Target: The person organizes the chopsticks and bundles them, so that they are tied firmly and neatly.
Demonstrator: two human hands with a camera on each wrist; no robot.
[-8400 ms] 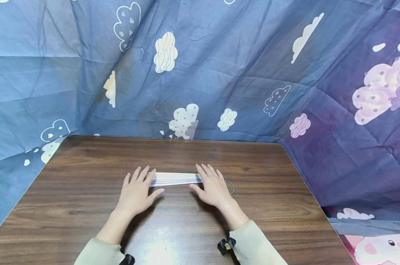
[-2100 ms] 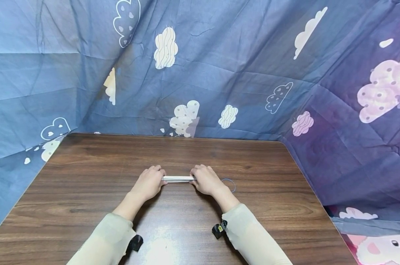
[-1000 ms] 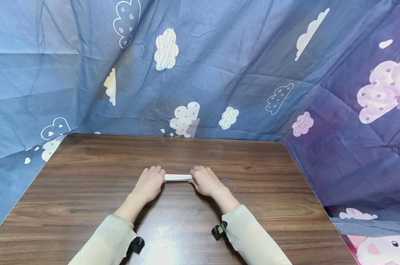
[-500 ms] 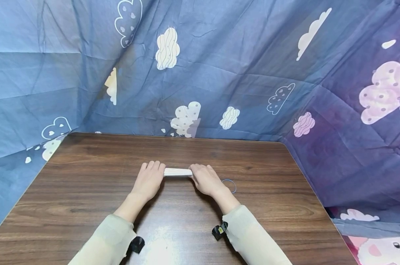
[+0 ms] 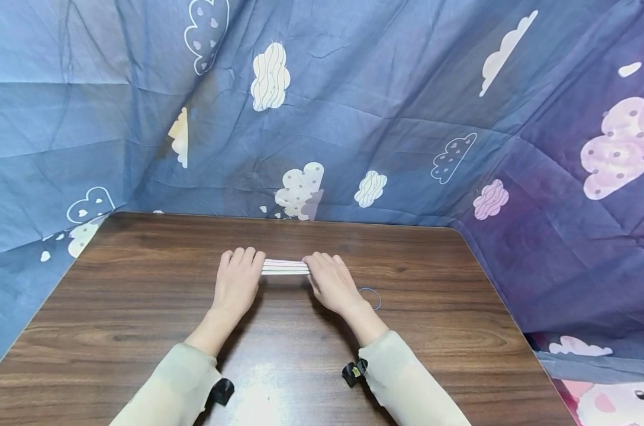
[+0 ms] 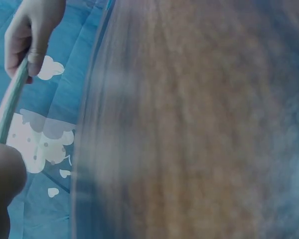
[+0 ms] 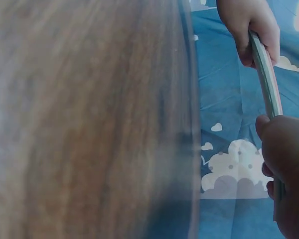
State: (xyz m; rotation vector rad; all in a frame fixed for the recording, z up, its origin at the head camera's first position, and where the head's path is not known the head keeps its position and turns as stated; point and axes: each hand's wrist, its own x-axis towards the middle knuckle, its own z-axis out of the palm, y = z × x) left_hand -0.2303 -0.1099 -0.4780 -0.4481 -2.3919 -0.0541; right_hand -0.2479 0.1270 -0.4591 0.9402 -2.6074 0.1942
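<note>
Bundle of white strips (image 5: 286, 268) is spanning mid-frame; left hand (image 5: 238, 281) and right hand (image 5: 331, 284) are gripping opposite ends, fingers curled round it. Blue loop (image 5: 379, 297) is lying on desk (image 5: 439, 319), right of centre.

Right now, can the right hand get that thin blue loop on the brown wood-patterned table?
Probably yes, once free: the right hand grips the long white striped bundle now. The thin blue loop lies close by on the brown wood-patterned table, with nothing visible blocking the way.
</note>
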